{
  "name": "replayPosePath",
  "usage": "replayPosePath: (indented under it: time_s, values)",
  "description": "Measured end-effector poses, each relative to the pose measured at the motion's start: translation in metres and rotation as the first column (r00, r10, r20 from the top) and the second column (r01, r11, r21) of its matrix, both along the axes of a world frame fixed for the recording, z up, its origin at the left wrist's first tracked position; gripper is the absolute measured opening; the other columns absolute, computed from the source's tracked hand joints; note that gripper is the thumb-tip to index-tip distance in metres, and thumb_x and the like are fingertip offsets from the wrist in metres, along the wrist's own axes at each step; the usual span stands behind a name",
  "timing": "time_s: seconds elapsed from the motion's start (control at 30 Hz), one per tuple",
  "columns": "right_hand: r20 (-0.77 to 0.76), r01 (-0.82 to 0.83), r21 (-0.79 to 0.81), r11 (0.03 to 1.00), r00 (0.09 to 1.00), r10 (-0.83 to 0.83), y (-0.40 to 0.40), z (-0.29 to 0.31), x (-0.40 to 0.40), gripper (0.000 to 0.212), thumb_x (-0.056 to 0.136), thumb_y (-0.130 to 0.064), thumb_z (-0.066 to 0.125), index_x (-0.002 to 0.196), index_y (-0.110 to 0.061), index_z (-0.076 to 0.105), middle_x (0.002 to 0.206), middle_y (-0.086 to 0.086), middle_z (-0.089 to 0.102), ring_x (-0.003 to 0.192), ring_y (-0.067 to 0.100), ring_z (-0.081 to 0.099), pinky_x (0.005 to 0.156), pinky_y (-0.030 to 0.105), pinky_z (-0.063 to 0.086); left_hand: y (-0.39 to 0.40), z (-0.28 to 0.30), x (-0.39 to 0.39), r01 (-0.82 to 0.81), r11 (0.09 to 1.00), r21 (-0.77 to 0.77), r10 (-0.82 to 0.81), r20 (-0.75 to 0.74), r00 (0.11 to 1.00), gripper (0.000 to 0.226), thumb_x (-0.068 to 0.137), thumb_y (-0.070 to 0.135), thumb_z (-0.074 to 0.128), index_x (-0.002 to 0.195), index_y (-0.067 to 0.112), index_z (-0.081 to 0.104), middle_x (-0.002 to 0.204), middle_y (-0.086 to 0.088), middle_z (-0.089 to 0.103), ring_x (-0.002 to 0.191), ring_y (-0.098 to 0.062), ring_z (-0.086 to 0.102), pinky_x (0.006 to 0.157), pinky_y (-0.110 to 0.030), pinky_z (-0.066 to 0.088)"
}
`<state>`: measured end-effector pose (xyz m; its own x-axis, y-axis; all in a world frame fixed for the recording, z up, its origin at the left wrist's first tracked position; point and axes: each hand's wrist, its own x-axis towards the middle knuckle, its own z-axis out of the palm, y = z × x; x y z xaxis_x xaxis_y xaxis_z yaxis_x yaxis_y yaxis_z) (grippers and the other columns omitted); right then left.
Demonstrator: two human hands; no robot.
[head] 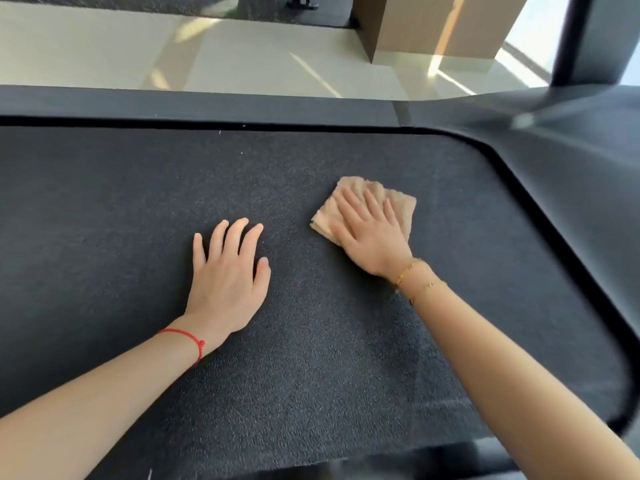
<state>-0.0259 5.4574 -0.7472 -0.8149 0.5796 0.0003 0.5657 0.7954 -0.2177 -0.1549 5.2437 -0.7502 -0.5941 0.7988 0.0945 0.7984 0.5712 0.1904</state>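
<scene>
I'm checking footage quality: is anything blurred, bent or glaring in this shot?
Head view: left hand, right hand and cloth look sharp; dark frame at upper right is smeared; the mat bows at its far edge, wide-lens distortion; sunlight streaks glare on the floor.

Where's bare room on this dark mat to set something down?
Bare mat runs left of the left hand and along the far edge beyond both hands. A narrower strip lies between the cloth and the curved right border. Crowded: the middle, where the left hand rests flat and the right hand presses the cloth.
</scene>
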Motion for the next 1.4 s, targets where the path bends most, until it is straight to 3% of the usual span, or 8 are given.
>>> replayPosePath:
  time_s: [0.13, 0.37, 0.7, 0.87, 1.07, 1.23, 1.4]
  values:
    - [0.001, -0.002, 0.004, 1.0, 1.0, 0.002, -0.028, 0.001, 0.049, 0.058, 0.103, -0.052, 0.024, 0.157, -0.038, 0.009, 0.164, -0.019, 0.002, 0.153, 0.017, -0.003, 0.123, 0.04, -0.007, 0.014, 0.003, 0.009, 0.006, 1.0, 0.005, -0.007, 0.013, 1.0, 0.059, 0.099, 0.043, 0.036, 0.152, 0.016, 0.032, 0.159, -0.005, 0.028, 0.15, -0.026, 0.017, 0.119, -0.061, 0.009]
    - [0.027, 0.237, -0.032, 0.971, 0.971, -0.237, 0.005, 0.006, 0.117, 0.058, 0.1, -0.055, 0.023, 0.155, -0.043, 0.007, 0.163, -0.022, 0.001, 0.152, 0.015, -0.005, 0.123, 0.041, -0.006, 0.038, -0.003, 0.017, 0.042, 0.999, -0.006, -0.041, 0.062, 0.997, 0.063, 0.099, 0.046, 0.029, 0.157, 0.025, 0.017, 0.165, 0.0, 0.012, 0.152, -0.025, 0.004, 0.12, -0.06, 0.002]
    - [0.082, 0.376, -0.031, 0.926, 0.924, -0.372, 0.128, 0.003, 0.068, 0.06, 0.102, -0.052, 0.021, 0.157, -0.034, 0.008, 0.165, -0.013, 0.002, 0.153, 0.022, -0.003, 0.122, 0.048, -0.007, 0.042, -0.012, 0.019, 0.031, 1.0, 0.005, -0.031, 0.007, 0.999, 0.064, 0.098, 0.046, 0.025, 0.157, 0.024, 0.018, 0.165, -0.001, 0.015, 0.152, -0.028, 0.007, 0.12, -0.061, 0.005]
    - [0.122, 0.283, -0.047, 0.958, 0.953, -0.276, 0.16, 0.006, -0.003, 0.061, 0.101, -0.052, 0.017, 0.158, -0.032, 0.004, 0.165, -0.011, -0.002, 0.152, 0.022, -0.006, 0.122, 0.047, -0.009, 0.042, -0.012, 0.018, 0.037, 0.999, -0.011, -0.037, -0.008, 0.999, 0.064, 0.098, 0.046, 0.022, 0.157, 0.024, 0.017, 0.165, -0.001, 0.015, 0.153, -0.027, 0.007, 0.12, -0.062, 0.007]
    - [0.087, -0.017, -0.045, 0.999, 0.996, 0.021, 0.119, 0.002, -0.065, 0.059, 0.104, -0.05, 0.018, 0.158, -0.033, 0.003, 0.165, -0.013, -0.001, 0.153, 0.02, -0.005, 0.122, 0.042, -0.008, 0.043, -0.012, 0.018, 0.028, 0.999, -0.035, -0.029, -0.03, 0.999, 0.064, 0.097, 0.048, 0.013, 0.158, 0.026, 0.013, 0.165, 0.001, 0.012, 0.153, -0.025, 0.005, 0.12, -0.061, 0.008]
    - [0.072, -0.221, -0.022, 0.975, 0.972, 0.222, 0.065, 0.004, -0.048, 0.055, 0.106, -0.046, 0.018, 0.158, -0.033, 0.004, 0.164, -0.014, 0.001, 0.152, 0.019, -0.003, 0.122, 0.041, -0.007, 0.043, -0.009, 0.02, 0.023, 1.0, -0.018, -0.023, -0.008, 1.0, 0.063, 0.098, 0.047, 0.023, 0.157, 0.024, 0.02, 0.164, 0.001, 0.016, 0.152, -0.025, 0.008, 0.12, -0.061, 0.007]
    - [0.072, -0.324, -0.033, 0.946, 0.943, 0.325, 0.015, 0.011, -0.003, 0.055, 0.107, -0.043, 0.02, 0.157, -0.033, 0.002, 0.164, -0.015, -0.001, 0.152, 0.016, -0.007, 0.123, 0.04, -0.008, 0.037, -0.006, 0.019, 0.029, 1.0, 0.011, -0.029, 0.022, 0.999, 0.062, 0.098, 0.046, 0.029, 0.156, 0.024, 0.023, 0.164, 0.001, 0.018, 0.153, -0.023, 0.008, 0.122, -0.057, 0.006]
